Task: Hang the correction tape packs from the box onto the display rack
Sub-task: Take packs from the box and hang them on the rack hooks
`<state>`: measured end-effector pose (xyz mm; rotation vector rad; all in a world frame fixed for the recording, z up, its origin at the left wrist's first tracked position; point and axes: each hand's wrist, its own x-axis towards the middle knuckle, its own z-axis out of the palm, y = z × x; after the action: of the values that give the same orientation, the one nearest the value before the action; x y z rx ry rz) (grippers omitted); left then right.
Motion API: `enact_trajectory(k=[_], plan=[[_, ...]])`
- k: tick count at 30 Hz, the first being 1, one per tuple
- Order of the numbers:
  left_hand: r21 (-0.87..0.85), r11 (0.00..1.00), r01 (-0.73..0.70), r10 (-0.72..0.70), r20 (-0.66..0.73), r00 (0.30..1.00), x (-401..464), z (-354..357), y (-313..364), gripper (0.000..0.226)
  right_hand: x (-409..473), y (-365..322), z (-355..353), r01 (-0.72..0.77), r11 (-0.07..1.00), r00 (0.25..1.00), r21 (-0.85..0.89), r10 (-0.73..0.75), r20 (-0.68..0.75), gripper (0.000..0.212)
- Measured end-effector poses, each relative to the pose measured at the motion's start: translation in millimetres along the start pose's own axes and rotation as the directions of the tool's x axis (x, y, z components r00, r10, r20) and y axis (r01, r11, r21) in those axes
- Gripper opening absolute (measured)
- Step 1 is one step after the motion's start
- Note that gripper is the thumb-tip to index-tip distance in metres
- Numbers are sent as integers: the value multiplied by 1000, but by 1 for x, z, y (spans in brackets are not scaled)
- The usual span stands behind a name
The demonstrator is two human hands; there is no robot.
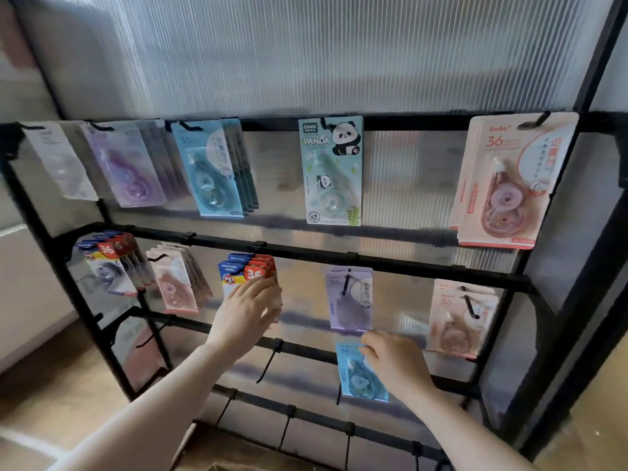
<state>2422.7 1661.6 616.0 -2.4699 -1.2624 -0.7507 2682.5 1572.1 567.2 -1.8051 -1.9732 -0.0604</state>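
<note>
Both hands reach to the black display rack (339, 256), which stands before a ribbed translucent panel (306, 52). Left hand (246, 312), fingers extended, rests against the red-and-blue "36" packs (249, 271) hanging on the second rail, left of centre. Right hand (396, 360) grips a blue correction tape pack (356, 379) at its upper right corner, low on the rack, just below the hanging purple packs (348, 300). Upper rail, left to right: clear, purple, blue, panda pack (331, 171), pink pack (506, 185). Bare hooks (268, 363) project from the near lower rails.
</note>
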Motion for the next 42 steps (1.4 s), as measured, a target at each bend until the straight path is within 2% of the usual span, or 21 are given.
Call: enact_trajectory(k=[3, 8, 12, 17, 23, 26, 33, 42], plan=[[49, 999, 13, -13, 10, 1000, -18, -6, -26, 45, 8, -26, 11, 7, 1000, 1000, 12, -8, 29, 23], [73, 996, 58, -59, 16, 998, -53, -13, -87, 42, 28, -80, 39, 18, 999, 997, 31, -20, 76, 25], [95, 992, 84, -89, 50, 995, -82, -16, -147, 49, 45, -132, 69, 11, 999, 996, 31, -14, 87, 22], [131, 988, 76, -87, 77, 993, -120, -23, -224, 49, 66, -202, 110, -24, 999, 995, -21, 26, 97, 22], [123, 982, 145, -159, 110, 981, -157, -32, -306, 46, 86, -272, 156, -78, 996, 994, 31, 76, 81, 22], [89, 976, 200, -212, 147, 966, -171, -29, -331, 51, 95, -300, 174, -67, 997, 992, 36, 63, 106, 22], [104, 963, 247, -261, 158, 952, -189, -7, -368, 48, 130, -339, 214, 2, 996, 986, 91, -17, 164, 23], [116, 915, 386, -403, 278, 872, -214, 30, -408, 54, 180, -368, 287, 10, 984, 969, 179, -53, 239, 23]])
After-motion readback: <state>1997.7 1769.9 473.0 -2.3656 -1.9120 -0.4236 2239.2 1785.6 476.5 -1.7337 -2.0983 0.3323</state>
